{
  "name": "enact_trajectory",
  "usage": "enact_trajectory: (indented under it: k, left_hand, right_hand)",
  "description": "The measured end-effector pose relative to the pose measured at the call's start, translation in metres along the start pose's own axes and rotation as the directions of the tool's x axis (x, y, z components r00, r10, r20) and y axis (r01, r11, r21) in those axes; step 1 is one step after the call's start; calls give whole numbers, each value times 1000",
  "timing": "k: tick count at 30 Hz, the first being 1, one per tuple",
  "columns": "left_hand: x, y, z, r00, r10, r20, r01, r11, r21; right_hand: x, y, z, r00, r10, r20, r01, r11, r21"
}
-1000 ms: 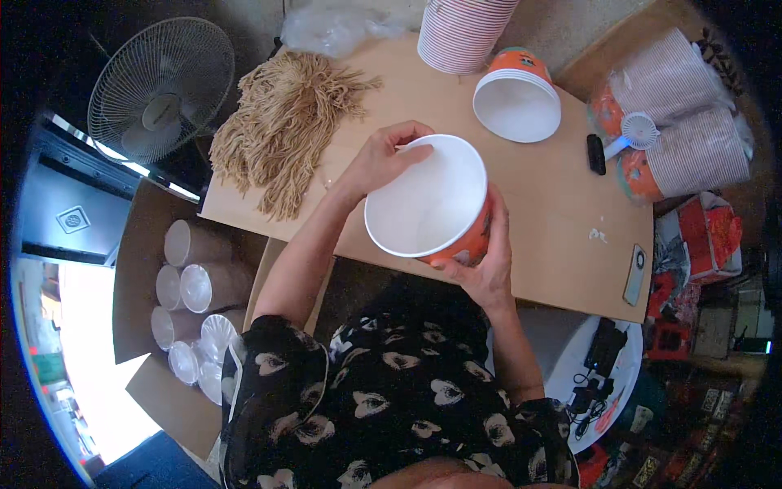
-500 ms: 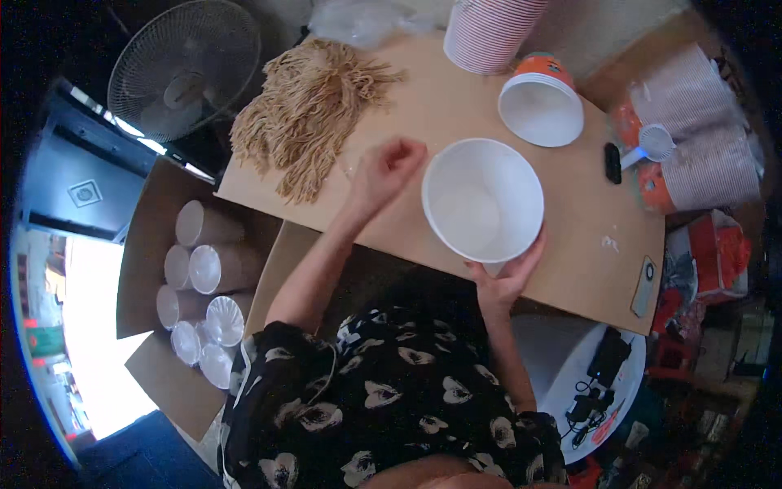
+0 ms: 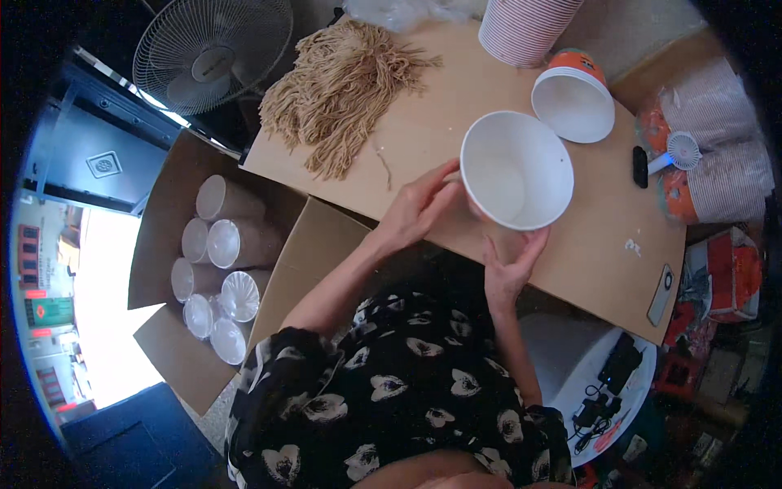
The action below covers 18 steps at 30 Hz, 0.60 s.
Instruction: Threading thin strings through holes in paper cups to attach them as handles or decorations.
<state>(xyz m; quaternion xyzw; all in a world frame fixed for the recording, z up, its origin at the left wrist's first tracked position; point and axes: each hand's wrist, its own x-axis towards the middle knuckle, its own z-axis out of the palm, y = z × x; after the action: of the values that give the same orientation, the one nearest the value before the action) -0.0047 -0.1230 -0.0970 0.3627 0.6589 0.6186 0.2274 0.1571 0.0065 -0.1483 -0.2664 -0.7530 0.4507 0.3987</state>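
Observation:
A large paper bucket (image 3: 517, 167), white inside with a little orange on its outer wall, is tilted so that its mouth faces me. My left hand (image 3: 417, 210) closes on its left side, the fingers partly behind the wall. From below, my right hand (image 3: 509, 273) grips it near the lower right, with thumb and fingers apart around it. Beyond it, a second white bucket with an orange outside (image 3: 574, 102) lies tipped on the cardboard-covered table (image 3: 456, 90). Left of the held bucket lies a heap of tan cords (image 3: 350, 85), with one loose strand (image 3: 384, 167) nearby.
A tall stack of buckets (image 3: 525, 33) stands at the back. Wrapped stacks (image 3: 713, 163) and a small handheld fan (image 3: 680, 152) are at the right. An open carton (image 3: 318, 253) with several wrapped stacks sits left, below a standing fan (image 3: 213, 65). A phone-like object (image 3: 661, 295) lies near the table's right corner.
My left hand has come from beside the bucket onto its left side. The bucket has tilted slightly, still in my right hand. The whole view has shifted a little.

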Motion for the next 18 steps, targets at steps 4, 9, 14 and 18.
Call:
enact_trajectory:
  k: [4, 9, 14, 18]
  left_hand:
    - [10, -21, 3, 981, 117, -155, -104, 991, 90]
    - [-25, -44, -36, 897, 125, -425, 84, 894, 441]
    - [-35, -38, -50, 890, 236, -391, 105, 727, 679]
    - [-38, -43, -50, 871, 224, -437, 130, 754, 644]
  right_hand:
    - [2, -12, -6, 1000, -12, -2, 12, 1000, -2]
    - [-21, 13, -18, 999, 51, 2, -51, 999, 2]
    - [-22, -1, -9, 970, -128, 206, 149, 985, -88]
    - [-20, -10, 13, 921, -157, 357, 160, 987, 20]
